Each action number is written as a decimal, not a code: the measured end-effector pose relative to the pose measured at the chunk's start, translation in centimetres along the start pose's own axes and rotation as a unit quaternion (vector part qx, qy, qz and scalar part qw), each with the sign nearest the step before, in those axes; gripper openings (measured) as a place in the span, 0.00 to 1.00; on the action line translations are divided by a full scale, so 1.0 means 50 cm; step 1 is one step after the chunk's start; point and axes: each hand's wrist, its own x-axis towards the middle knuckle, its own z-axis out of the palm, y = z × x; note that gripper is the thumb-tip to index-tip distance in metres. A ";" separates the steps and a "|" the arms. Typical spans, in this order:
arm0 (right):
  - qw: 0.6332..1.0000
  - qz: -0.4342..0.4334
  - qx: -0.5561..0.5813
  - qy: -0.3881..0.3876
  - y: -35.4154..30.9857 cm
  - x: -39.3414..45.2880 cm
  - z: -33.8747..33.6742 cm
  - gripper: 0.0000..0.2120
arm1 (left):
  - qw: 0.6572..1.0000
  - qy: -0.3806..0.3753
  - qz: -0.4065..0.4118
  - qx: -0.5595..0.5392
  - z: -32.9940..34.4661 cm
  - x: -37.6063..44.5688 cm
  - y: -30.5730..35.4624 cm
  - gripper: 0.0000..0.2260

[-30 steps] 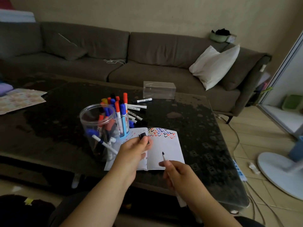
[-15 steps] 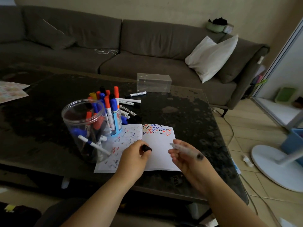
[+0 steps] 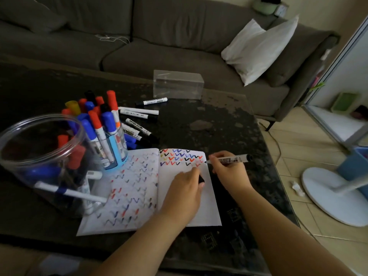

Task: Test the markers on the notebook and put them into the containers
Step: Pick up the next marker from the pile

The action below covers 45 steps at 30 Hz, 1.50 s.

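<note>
Head view: right hand (image 3: 229, 172) pinches an uncapped marker (image 3: 229, 159), tip at the notebook (image 3: 199, 196) page edge; left hand (image 3: 185, 188) pins the page, holding the cap (image 3: 201, 179). Testing step; next, likely a mark, then recapping.

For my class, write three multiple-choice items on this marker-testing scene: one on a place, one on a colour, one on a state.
1. Where is the tip of the marker that the right hand holds?
A. at the notebook page's right edge
B. inside the jar
C. on the sofa

2. What colour is the cap in the left hand?
A. yellow
B. black
C. white

3. The notebook is:
A. shut
B. standing upright
C. open flat

Key: 1 A, the tip meets the page edge beside the check marks; 2 B, a dark cap shows at the fingers; 3 C, both pages show.
</note>
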 end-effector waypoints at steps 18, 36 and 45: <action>0.999 -0.031 0.012 -0.002 0.036 0.030 0.027 0.09 | 0.996 0.073 0.048 -0.008 0.037 -0.004 -0.025 0.08; 0.989 0.093 0.118 0.003 -0.006 0.009 -0.020 0.08 | 0.959 0.015 -0.159 -0.233 -0.012 0.007 -0.010 0.04; 0.962 -0.008 0.246 -0.120 -0.125 -0.164 -0.068 0.11 | 0.709 0.050 -0.280 -0.646 -0.169 -0.087 0.017 0.07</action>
